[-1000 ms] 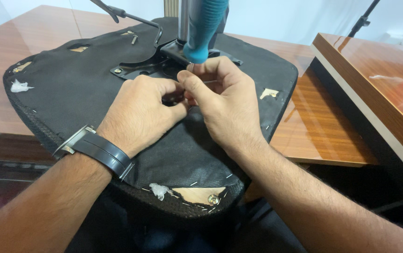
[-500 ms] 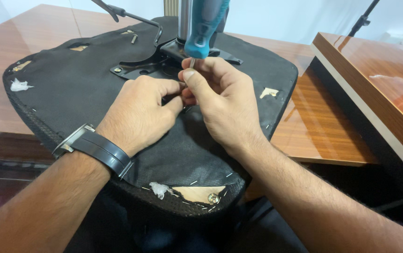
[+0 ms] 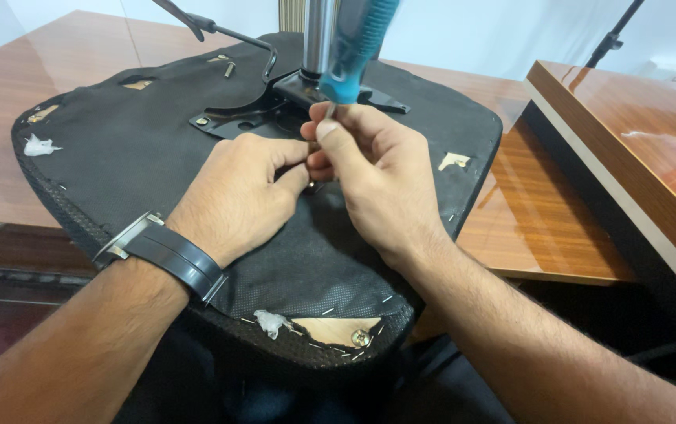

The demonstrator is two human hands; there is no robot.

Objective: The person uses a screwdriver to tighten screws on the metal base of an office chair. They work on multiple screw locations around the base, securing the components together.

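The right hand is holding a screwdriver with a blue handle. Its fingers are pinching the thin metal shaft low down, near the tip. The tool is standing almost straight up, leaning a little to the right at the top, so the handle is sticking up above the hand and the tip is pointing down at the seat.

The left hand is resting on the black cloth of the seat, just beside the right hand. Its fingers are curled in and touching the right fingers at the spot where the tip is going down. Whether they are holding a small screw there is hidden, so I cannot tell.

The seat is lying upside down on the table. A black metal plate and a shiny pole are sitting just behind the hands.
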